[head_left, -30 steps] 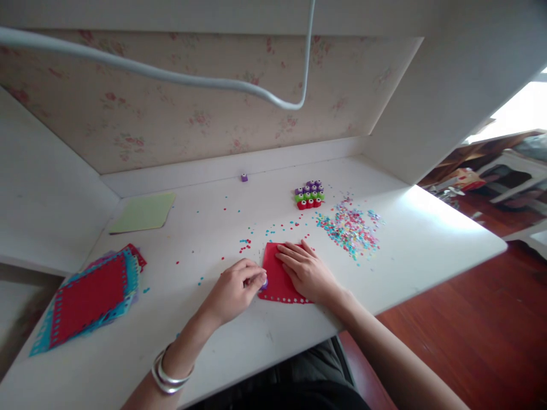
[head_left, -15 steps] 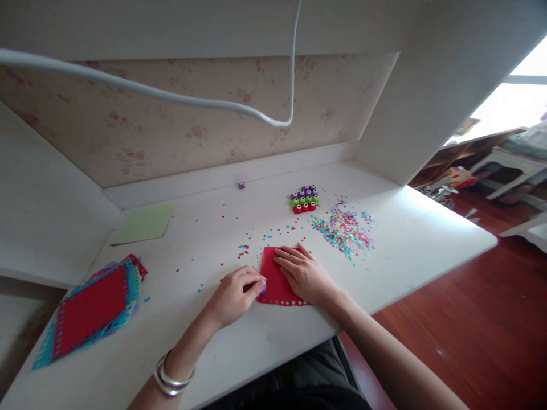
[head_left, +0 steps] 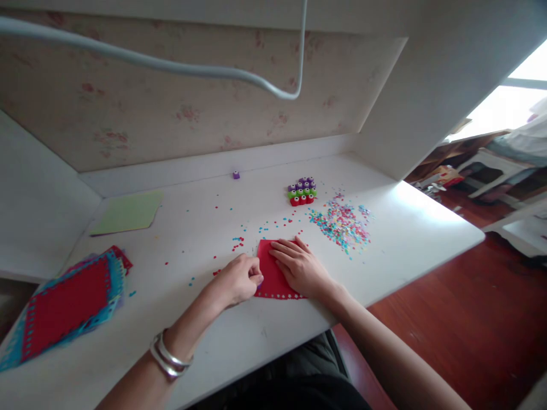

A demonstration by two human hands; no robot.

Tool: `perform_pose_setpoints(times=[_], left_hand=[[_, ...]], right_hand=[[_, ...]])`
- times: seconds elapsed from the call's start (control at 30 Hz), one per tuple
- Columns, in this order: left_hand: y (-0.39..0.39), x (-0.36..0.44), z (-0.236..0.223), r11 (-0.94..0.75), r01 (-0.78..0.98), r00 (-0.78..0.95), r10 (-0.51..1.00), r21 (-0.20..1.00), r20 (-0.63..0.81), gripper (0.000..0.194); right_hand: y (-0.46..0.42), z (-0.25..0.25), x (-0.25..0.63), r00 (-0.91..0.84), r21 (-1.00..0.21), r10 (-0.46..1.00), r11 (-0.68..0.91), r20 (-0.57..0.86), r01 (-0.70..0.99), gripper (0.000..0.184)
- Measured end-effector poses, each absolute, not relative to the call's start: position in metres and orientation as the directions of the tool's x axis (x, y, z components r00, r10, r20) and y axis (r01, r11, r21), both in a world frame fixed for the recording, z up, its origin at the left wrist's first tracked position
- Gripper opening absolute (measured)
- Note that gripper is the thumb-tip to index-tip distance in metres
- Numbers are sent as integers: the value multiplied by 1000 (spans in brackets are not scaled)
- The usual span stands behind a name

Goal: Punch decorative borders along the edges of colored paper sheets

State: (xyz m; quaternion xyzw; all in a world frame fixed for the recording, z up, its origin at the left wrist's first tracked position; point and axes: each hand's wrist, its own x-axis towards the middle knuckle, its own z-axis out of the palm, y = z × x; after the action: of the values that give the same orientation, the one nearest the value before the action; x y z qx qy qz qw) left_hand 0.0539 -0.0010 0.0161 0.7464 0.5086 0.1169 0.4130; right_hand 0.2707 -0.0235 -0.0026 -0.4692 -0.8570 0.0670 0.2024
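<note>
A red sheet of paper [head_left: 270, 269] lies on the white desk, with a row of small punched holes along its near edge. My left hand [head_left: 242, 279] is closed at the sheet's left edge around a small purple craft punch [head_left: 258, 286], mostly covered by the fingers. My right hand [head_left: 301, 266] rests flat on the sheet, fingers stretched out and pressing on its right part. Tiny punched-out paper bits [head_left: 238, 244] are scattered just beyond the left hand.
Several purple, green and red punches [head_left: 303, 192] stand grouped beside a confetti pile [head_left: 344, 222]. Another purple punch [head_left: 236, 175] sits near the back wall. At left lie pale green paper [head_left: 128, 212] and a stack of punched red and blue sheets [head_left: 68, 304]. A white cable [head_left: 205, 70] hangs in front.
My left hand has rolled into a tighter fist over the purple punch at the sheet's edge. The right hand stays flat on the paper. The whole view has tilted slightly.
</note>
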Motion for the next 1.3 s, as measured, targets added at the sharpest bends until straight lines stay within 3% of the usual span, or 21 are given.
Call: perform_pose_setpoints(times=[0.13,0.3,0.67,0.93,1.07,1.17,1.3], left_hand=[[-2,57,19,-24,653,454,812,757,-367,13],[-6,53,34,-8,625,476,796,780,-373,16],[6,18,30,-203,627,418,903,752,-104,20],[-7,2,13,-362,550,479,875,752,70,24],[-9,7,3,-367,532,426,895,763,133,30],[-11,17,-1,-331,460,370,915,824,161,41],[-20,25,-1,-337,453,313,927,825,207,40]], right_hand=[[-24,-2,270,-472,-300,831,549,294,780,39],[-24,0,270,-475,-300,826,556,305,775,38],[-24,0,270,-476,-313,833,550,283,774,37],[-23,1,270,-470,-334,842,538,266,774,37],[-26,8,265,-450,-333,833,545,323,770,37],[-29,20,251,-428,-406,823,560,374,722,38],[-27,36,228,-479,-598,824,555,302,578,48]])
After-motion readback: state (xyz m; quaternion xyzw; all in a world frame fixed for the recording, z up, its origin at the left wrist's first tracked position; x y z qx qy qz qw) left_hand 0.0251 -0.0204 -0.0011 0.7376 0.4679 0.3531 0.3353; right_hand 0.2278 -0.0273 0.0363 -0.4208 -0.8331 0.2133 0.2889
